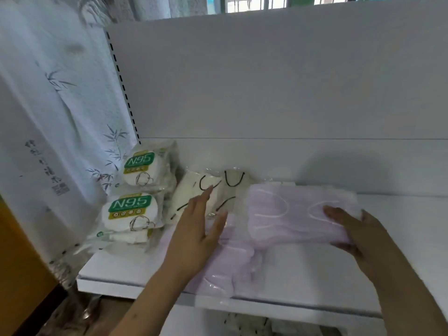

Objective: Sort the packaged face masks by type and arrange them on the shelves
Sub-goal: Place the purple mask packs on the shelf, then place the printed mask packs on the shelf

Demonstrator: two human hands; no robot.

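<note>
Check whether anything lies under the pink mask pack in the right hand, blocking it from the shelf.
Yes. The right hand holds the upper pink mask pack over another pink pack already lying on the shelf.

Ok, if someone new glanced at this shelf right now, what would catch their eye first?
Probably the pink mask packs spread across the middle of the white shelf, with the right hand gripping the top pack's right end and the left hand resting flat on the left. Next, two green-labelled N95 packs at the shelf's left end.
</note>
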